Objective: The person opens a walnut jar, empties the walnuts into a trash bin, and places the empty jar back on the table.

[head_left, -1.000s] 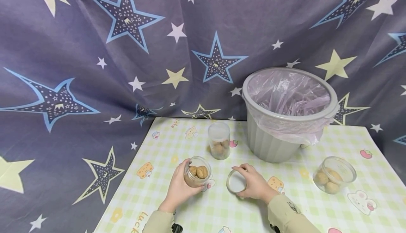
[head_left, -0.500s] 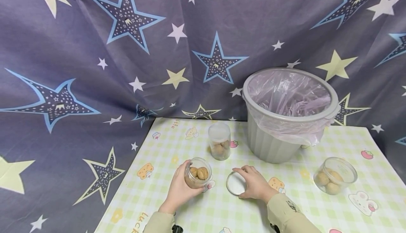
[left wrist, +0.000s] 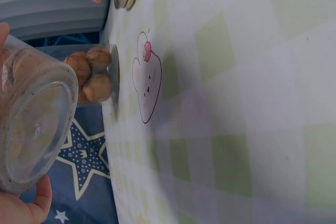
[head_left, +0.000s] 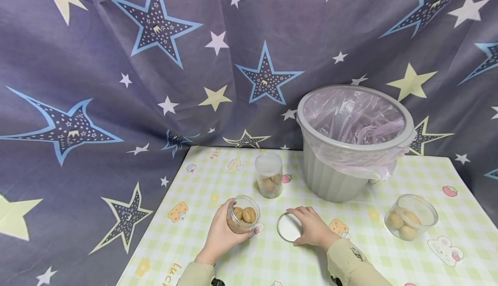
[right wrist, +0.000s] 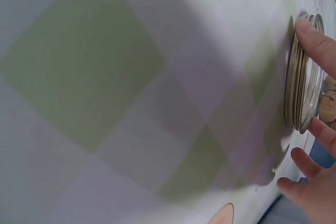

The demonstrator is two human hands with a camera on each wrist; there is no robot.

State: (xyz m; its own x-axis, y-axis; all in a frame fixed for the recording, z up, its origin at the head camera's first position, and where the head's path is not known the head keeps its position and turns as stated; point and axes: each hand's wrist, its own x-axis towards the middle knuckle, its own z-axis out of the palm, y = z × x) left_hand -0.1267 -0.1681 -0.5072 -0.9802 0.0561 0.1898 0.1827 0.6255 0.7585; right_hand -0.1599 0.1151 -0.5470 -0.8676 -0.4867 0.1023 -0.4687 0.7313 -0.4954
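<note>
My left hand (head_left: pixel 225 229) grips a clear jar (head_left: pixel 245 229) of walnuts (head_left: pixel 248 215). The jar has no lid on and is held tilted, its round base facing the left wrist camera. To its right, my right hand (head_left: pixel 313 229) has thumb and fingers at the rim of a round jar lid (head_left: pixel 289 227), which lies flat at the tablecloth. The right wrist view shows the lid's gold-coloured edge (right wrist: pixel 299 85) between thumb and a finger, the other fingers spread off it. Behind the left hand stands a capped clear jar (head_left: pixel 269 182), also with walnuts.
A grey bin (head_left: pixel 330 178) with a pink plastic liner stands at the back right. Further right, an open clear tub (head_left: pixel 410 229) holds several round brown things. The checked tablecloth (head_left: pixel 186 251) reaches back to a star-patterned curtain (head_left: pixel 249 9).
The lid has come from slightly tilted to flat on the tablecloth, with the right hand's fingers still at its rim. The left hand and its jar have hardly moved.
</note>
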